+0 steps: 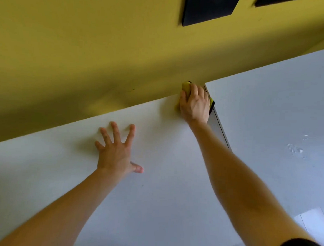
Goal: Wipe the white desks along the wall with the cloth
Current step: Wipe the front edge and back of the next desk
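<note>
**Cloth pressed into the back corner**

The right grip clasps the yellow cloth and presses it on the white tabletop at its far right corner. The cloth lies against the yellow wall, beside the gap to the neighbouring tabletop. The left grip lies released, fingers spread flat on the white tabletop.

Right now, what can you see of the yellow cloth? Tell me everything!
The cloth is yellow, looks soft and is bunched up. Most of it hides under the right hand, which grips it and presses it onto the white desk, at the back corner against the yellow wall. Bits peek out past the fingertips and beside the hand.
</note>
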